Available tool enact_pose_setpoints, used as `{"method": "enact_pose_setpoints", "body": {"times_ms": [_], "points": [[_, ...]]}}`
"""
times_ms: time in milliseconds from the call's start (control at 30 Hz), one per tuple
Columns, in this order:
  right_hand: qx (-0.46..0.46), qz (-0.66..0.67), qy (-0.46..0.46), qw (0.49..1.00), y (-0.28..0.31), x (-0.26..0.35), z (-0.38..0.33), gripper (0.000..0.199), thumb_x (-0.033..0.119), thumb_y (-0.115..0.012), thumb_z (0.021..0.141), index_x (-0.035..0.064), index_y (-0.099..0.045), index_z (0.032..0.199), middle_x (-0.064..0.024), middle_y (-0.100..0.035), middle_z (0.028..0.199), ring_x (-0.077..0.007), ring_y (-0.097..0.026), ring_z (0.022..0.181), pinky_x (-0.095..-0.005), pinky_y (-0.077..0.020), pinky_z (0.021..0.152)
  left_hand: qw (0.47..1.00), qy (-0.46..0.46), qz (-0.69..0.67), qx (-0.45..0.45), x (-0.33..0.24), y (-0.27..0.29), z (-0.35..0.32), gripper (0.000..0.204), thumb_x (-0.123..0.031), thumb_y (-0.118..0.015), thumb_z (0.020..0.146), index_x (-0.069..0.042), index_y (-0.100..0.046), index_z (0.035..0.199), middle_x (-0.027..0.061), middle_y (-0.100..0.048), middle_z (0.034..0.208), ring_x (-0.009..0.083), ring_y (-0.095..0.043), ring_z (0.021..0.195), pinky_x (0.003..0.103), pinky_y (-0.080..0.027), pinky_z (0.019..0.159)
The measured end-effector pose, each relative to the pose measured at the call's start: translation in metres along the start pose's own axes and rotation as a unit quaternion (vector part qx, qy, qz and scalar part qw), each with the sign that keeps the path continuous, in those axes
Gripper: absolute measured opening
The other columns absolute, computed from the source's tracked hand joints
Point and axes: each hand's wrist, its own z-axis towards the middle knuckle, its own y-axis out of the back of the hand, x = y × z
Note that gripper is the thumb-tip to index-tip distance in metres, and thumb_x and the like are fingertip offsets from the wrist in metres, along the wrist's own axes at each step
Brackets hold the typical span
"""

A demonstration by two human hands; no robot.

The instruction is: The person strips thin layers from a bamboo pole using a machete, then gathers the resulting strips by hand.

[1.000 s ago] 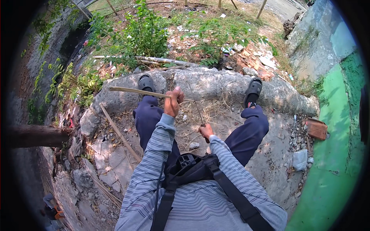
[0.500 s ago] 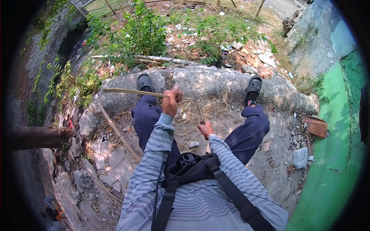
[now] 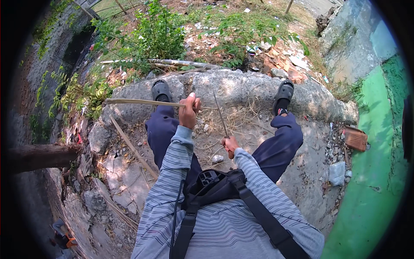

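Observation:
My left hand (image 3: 189, 111) is closed around a long pale bamboo stick (image 3: 138, 102) that runs out to the left, level above my left leg. Between my knees, my right hand (image 3: 230, 144) grips the handle of a knife; its thin blade (image 3: 220, 114) points up and away from me. The blade's tip stands just right of my left hand, apart from the stick. Dry shavings (image 3: 233, 118) lie on the concrete between my legs. My feet in dark sandals (image 3: 161, 90) rest at the slab's far edge.
I sit on a cracked concrete slab (image 3: 241, 88). Another bamboo strip (image 3: 131, 146) lies on the slab at my left. Weeds and litter (image 3: 233, 34) lie beyond the edge. A green wall (image 3: 371, 172) runs along the right, with a brick (image 3: 355, 138) and a grey stone (image 3: 336, 172) beside it.
My right hand has turned the knife upright, so the blade now shows between my knees. The left hand and the stick have barely moved.

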Motion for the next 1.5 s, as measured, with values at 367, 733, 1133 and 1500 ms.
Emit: {"method": "enact_pose_setpoints", "body": {"times_ms": [367, 733, 1133, 1500], "points": [[-0.010, -0.027, 0.100, 0.995, -0.029, 0.038, -0.017, 0.014, 0.010, -0.067, 0.082, 0.0008, -0.060, 0.074, -0.0042, -0.054, 0.057, -0.0133, -0.048, 0.041, -0.0306, -0.0358, 0.038, 0.999, -0.035, -0.008, -0.007, 0.016, 0.008, 0.005, 0.054, -0.037, -0.037, 0.109, -0.013, -0.031, 0.061, -0.0041, -0.025, 0.054, 0.0094, -0.020, 0.050, 0.030, -0.021, 0.052], [0.008, -0.089, 0.305, 0.948, -0.094, 0.137, -0.055, 0.020, 0.018, -0.070, 0.084, -0.0013, -0.066, 0.084, -0.0074, -0.064, 0.064, -0.0164, -0.061, 0.057, -0.0345, -0.0475, 0.057, 0.995, -0.051, -0.052, -0.071, 0.004, 0.007, 0.006, 0.050, -0.045, -0.037, 0.110, -0.014, -0.032, 0.071, -0.0036, -0.027, 0.062, 0.0090, -0.023, 0.058, 0.029, -0.022, 0.056], [0.109, 0.039, 0.208, 0.971, -0.084, 0.107, -0.049, 0.010, 0.007, -0.067, 0.087, 0.0038, -0.057, 0.086, 0.0005, -0.053, 0.065, -0.0079, -0.047, 0.049, -0.0253, -0.0387, 0.043, 0.994, -0.034, -0.088, -0.058, 0.007, 0.009, 0.009, 0.048, -0.045, -0.039, 0.110, -0.014, -0.033, 0.074, -0.0035, -0.029, 0.066, 0.0091, -0.025, 0.060, 0.028, -0.023, 0.057], [0.121, -0.020, 0.271, 0.955, -0.095, 0.138, -0.071, 0.009, 0.012, -0.065, 0.089, 0.0039, -0.063, 0.087, 0.0005, -0.056, 0.065, -0.0088, -0.051, 0.054, -0.0272, -0.0413, 0.050, 0.989, -0.057, -0.108, -0.081, 0.007, 0.010, 0.012, 0.047, -0.041, -0.040, 0.110, -0.014, -0.032, 0.073, -0.0033, -0.025, 0.068, 0.0098, -0.028, 0.061, 0.028, -0.026, 0.059]]}}
